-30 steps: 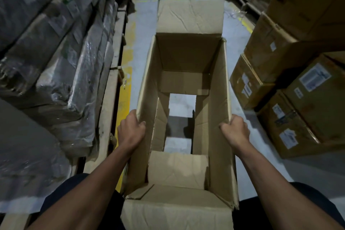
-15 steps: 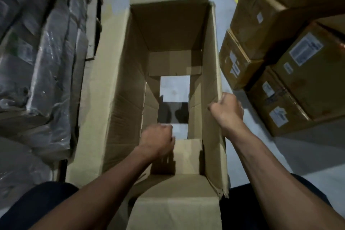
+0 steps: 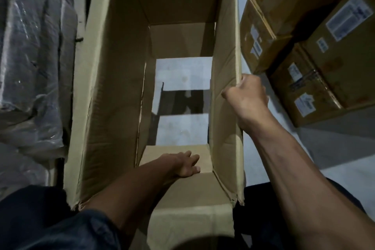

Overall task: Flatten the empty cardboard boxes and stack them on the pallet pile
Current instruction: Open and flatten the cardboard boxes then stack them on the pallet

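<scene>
A tall empty cardboard box [image 3: 113,91] stands open in front of me, its bottom flaps parted so the grey floor [image 3: 182,71] shows through. My left hand [image 3: 183,164] reaches down inside the box and presses with straight fingers on the near bottom flap [image 3: 203,152]. My right hand [image 3: 246,97] grips the top edge of the box's right wall [image 3: 225,57], fingers curled over it. The box's left wall leans outward to the left.
Plastic-wrapped goods [image 3: 34,63] are stacked close on the left. Sealed cardboard cartons with white labels [image 3: 324,53] are piled on the right. A strip of grey floor [image 3: 334,148] lies under the cartons at the right.
My left hand has let go of the left wall and gone deeper into the box, onto the near bottom flap. The view has dropped closer to the box. My right hand keeps its hold.
</scene>
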Demonstrator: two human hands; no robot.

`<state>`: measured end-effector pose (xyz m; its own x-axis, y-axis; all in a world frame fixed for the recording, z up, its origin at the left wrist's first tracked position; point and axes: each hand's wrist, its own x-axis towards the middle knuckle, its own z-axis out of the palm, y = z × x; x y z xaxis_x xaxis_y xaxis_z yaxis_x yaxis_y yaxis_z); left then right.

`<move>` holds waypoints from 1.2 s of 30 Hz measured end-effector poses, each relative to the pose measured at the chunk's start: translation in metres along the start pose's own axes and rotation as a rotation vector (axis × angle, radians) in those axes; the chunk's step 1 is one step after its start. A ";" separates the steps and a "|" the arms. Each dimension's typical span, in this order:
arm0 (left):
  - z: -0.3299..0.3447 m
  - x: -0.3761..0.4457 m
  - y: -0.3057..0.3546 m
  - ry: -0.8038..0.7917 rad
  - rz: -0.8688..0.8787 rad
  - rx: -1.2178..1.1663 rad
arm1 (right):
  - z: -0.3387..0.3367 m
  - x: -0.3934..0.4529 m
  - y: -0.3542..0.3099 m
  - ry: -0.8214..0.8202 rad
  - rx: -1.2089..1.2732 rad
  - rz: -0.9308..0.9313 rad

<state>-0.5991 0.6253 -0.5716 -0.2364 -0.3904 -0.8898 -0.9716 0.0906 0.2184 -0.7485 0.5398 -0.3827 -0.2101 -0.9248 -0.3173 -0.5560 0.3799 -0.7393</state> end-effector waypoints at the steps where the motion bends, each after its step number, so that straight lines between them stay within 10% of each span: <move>1: 0.002 0.002 0.002 -0.026 -0.007 -0.040 | 0.000 0.001 0.000 0.003 -0.002 0.001; 10: 0.001 0.000 0.003 -0.313 -0.210 -0.605 | -0.001 0.004 -0.001 0.045 0.034 -0.010; 24: -0.094 -0.111 -0.002 1.080 -0.028 -0.122 | 0.000 0.000 -0.006 0.064 -0.010 0.022; 29: -0.110 -0.162 -0.036 1.253 -0.341 0.046 | -0.004 -0.005 -0.010 0.072 -0.002 0.032; 36: -0.103 -0.177 -0.071 1.340 -0.355 -0.445 | -0.004 -0.007 -0.017 0.100 0.036 0.017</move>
<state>-0.4877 0.5940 -0.3885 0.4349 -0.8986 0.0575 -0.8362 -0.3794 0.3960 -0.7410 0.5397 -0.3659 -0.2993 -0.9149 -0.2710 -0.5225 0.3948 -0.7557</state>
